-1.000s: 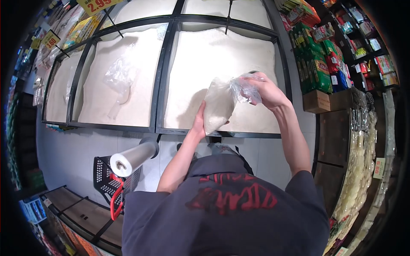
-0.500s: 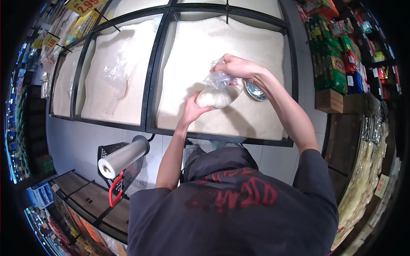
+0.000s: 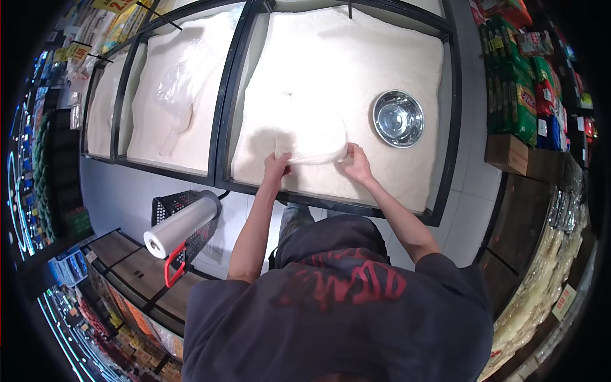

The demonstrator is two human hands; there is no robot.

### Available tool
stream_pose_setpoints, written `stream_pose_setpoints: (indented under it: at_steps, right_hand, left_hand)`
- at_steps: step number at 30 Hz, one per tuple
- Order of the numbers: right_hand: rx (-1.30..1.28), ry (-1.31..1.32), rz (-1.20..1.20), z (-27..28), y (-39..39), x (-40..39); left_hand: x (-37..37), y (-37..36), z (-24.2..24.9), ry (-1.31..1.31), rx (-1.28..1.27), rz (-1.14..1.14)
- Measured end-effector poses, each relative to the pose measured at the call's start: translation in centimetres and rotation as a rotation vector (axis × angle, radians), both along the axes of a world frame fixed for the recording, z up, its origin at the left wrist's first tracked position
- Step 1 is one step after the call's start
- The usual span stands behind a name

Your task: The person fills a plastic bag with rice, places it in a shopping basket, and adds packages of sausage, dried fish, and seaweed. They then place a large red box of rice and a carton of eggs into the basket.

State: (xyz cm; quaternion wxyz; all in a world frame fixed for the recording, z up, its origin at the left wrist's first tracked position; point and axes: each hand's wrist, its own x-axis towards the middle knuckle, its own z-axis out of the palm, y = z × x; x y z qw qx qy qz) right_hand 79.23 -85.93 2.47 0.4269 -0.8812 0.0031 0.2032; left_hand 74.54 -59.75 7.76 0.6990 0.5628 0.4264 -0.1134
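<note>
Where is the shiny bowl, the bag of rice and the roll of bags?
shiny bowl (image 3: 398, 118), head view, middle of its inside.
bag of rice (image 3: 313, 139), head view, middle of the full part between the hands.
roll of bags (image 3: 181, 225), head view, middle of its side.

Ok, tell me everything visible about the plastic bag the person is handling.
The plastic bag is clear, thin film, filled with white grain like that in the bin under it. It lies on its side on the grain near the bin's front edge. The left hand grips its left end, the right hand its right end; its opening cannot be made out.
</note>
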Motion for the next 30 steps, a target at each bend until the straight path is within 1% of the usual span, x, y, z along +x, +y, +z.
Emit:
stream_pose_setpoints:
  at_steps: [1,2,4,5,8,11,12,13,14,16,18,19,20,21,23,24,25,26,28,30]
  right_hand:
    - [-0.034,-0.104,0.029,-0.5,0.1,-0.8]
    - [-0.028,-0.106,0.031,-1.0,0.2,-0.7]
    - [-0.111,-0.225,-0.033,-1.1,0.9,-0.5]
    - [-0.102,-0.234,-0.032,-1.0,0.9,-0.1]
    - [-0.107,-0.239,0.007,-0.8,0.4,1.5]
    - [-0.141,-0.296,0.082,1.3,-0.1,4.3]
    - [-0.086,-0.191,0.028,2.6,-0.2,5.5]
    - [-0.031,-0.086,-0.027,3.8,-0.2,6.8]
    - [-0.032,-0.092,-0.024,5.1,-0.2,7.8]
    - [0.079,-0.199,-0.068,7.2,-0.4,10.0]
    - [0.258,-0.121,-0.133,8.5,-0.6,12.3]
    - [0.287,-0.112,-0.155,8.7,-0.8,13.7]
    - [0.27,-0.035,-0.169,11.9,-0.7,14.2]
    - [0.251,-0.021,-0.135,13.0,-0.8,15.2]
    - [0.227,-0.016,-0.099,14.7,-1.0,16.9]
    - [0.291,-0.016,-0.119,15.4,-0.8,17.2]
    - [0.356,-0.017,-0.138,16.2,-0.6,17.7]
    - [0.356,-0.022,-0.137,17.2,-0.8,18.4]
    - [0.425,0.009,-0.052,19.4,-1.1,19.6]
    - [0.452,0.019,-0.027,22.2,-0.9,20.3]
  left_hand:
    - [-0.3,0.0,-0.3,-0.071,0.097,-0.056]
    - [-0.5,0.0,-0.5,-0.072,0.103,-0.053]
    - [-1.1,0.4,-0.5,-0.026,0.317,-0.222]
    - [-0.9,0.6,-0.5,-0.033,0.326,-0.218]
    - [0.6,0.6,1.4,-0.065,0.316,-0.222]
    - [3.6,1.5,2.6,-0.188,0.296,-0.277]
    - [4.5,1.7,3.3,-0.194,0.296,-0.271]
    - [5.6,1.8,4.6,-0.234,0.224,-0.264]
    - [6.6,1.9,5.9,-0.274,0.151,-0.258]
    - [8.5,1.7,9.0,-0.282,0.12,-0.261]
    - [10.7,1.4,11.5,-0.288,0.088,-0.269]
    - [12.0,1.2,12.5,-0.239,0.017,-0.154]
    - [13.1,1.3,13.1,-0.192,-0.054,-0.039]
    - [14.3,1.7,13.4,-0.199,-0.058,-0.04]
    - [16.3,2.3,14.1,-0.168,-0.195,0.019]
    - [16.6,2.3,15.3,-0.174,-0.197,0.018]
    - [16.9,2.2,17.1,-0.193,-0.13,0.003]
    - [17.2,2.1,18.9,-0.21,-0.063,-0.011]
    - [17.9,2.8,20.6,-0.247,-0.045,-0.003]
    - [18.7,3.2,21.7,-0.311,0.02,0.013]
